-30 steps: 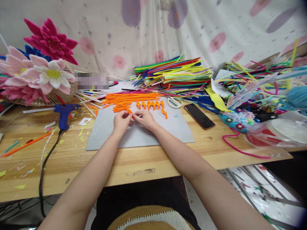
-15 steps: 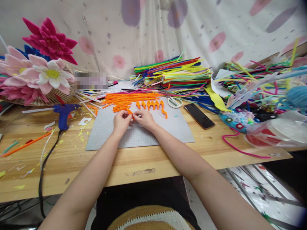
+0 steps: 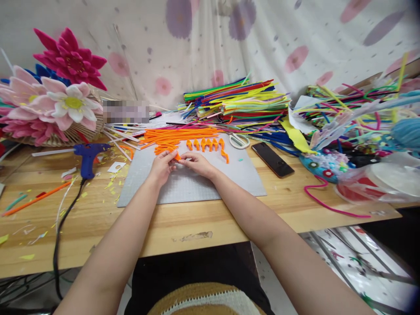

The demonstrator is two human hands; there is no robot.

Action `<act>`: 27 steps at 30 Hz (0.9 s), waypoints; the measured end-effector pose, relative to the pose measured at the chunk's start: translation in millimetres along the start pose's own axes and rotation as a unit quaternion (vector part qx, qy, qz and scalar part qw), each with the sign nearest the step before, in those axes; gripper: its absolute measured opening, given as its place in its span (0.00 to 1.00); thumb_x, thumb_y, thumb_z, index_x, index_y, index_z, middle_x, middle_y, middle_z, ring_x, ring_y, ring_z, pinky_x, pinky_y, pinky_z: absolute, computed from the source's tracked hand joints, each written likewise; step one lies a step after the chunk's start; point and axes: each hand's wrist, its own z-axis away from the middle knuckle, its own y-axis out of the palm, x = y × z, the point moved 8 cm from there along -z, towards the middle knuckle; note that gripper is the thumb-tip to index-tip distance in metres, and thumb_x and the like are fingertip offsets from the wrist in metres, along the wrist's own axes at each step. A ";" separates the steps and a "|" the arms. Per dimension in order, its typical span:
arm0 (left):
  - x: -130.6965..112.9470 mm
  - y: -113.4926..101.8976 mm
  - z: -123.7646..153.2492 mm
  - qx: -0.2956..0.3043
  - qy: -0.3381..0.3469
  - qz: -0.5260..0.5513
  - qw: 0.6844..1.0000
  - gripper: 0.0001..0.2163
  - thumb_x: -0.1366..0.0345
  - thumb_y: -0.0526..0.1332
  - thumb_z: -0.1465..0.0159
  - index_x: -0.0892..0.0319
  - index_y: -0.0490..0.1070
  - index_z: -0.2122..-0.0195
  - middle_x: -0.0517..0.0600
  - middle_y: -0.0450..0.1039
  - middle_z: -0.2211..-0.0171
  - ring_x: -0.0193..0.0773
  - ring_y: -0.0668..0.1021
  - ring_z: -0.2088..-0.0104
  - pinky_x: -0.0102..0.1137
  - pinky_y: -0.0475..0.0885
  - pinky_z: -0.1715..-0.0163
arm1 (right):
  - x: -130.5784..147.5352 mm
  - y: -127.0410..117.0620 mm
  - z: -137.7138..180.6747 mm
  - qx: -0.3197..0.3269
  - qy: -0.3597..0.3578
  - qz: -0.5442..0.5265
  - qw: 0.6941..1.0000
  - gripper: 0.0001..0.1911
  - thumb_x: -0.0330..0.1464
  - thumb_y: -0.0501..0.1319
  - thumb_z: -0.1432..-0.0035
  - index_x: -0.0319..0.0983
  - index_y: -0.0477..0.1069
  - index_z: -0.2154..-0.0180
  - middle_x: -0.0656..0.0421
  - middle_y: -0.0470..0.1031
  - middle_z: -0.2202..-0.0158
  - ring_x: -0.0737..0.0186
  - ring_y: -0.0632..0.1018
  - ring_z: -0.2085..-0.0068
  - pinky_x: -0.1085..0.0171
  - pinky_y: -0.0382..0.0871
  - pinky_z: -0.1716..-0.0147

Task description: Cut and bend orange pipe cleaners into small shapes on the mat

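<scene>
My left hand [image 3: 163,167] is closed on a small piece of orange pipe cleaner [image 3: 177,157], pinched between thumb and fingers. From the other side my right hand [image 3: 197,164] pinches the lower end of that same piece. Both hands are over the grey cutting mat [image 3: 141,192]. Just beyond them lies a pile of straight orange pipe cleaners [image 3: 183,133]. A row of several bent orange pipe cleaner pieces [image 3: 209,144] rests on the mat to the right, the last one with a longer tail. The fingers hide part of the held piece.
A blue glue gun [image 3: 87,159] with a black cord stands at the left, below fabric-like flowers [image 3: 72,103]. White-handled scissors [image 3: 239,141] and a phone [image 3: 272,159] lie to the right. Bundles of coloured pipe cleaners [image 3: 243,98] fill the back. A pink pipe cleaner [image 3: 328,203] curls near the right edge.
My left hand has shifted slightly left and turned, and more of its fingers now show around the orange piece. The right hand has moved a little left and down, still pinching.
</scene>
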 end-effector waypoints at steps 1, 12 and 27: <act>1.4 1.6 -0.2 0.013 -0.010 -0.006 1.000 0.11 0.63 0.67 0.54 0.62 0.66 0.76 0.44 0.67 0.80 0.25 0.68 0.81 0.19 0.60 0.86 | -0.1 0.6 0.3 0.005 0.007 -0.008 1.000 0.08 0.34 0.57 0.47 0.36 0.70 0.71 0.61 0.72 0.70 0.69 0.70 0.65 0.69 0.63 0.62; 6.8 12.2 3.5 0.070 -0.117 0.031 0.990 0.09 0.71 0.66 0.51 0.63 0.64 0.78 0.41 0.58 0.84 0.19 0.58 0.87 0.16 0.53 0.91 | 8.0 -1.1 4.0 -0.009 -0.021 -0.047 0.999 0.08 0.35 0.60 0.49 0.37 0.72 0.73 0.60 0.71 0.69 0.68 0.70 0.64 0.67 0.63 0.59; 5.7 9.8 4.7 0.023 -0.038 -0.051 0.998 0.13 0.61 0.69 0.55 0.62 0.66 0.78 0.43 0.64 0.83 0.25 0.67 0.83 0.21 0.63 0.84 | -4.1 -0.6 3.0 0.032 0.027 -0.052 0.998 0.12 0.38 0.59 0.49 0.36 0.69 0.75 0.62 0.70 0.73 0.69 0.70 0.68 0.68 0.63 0.63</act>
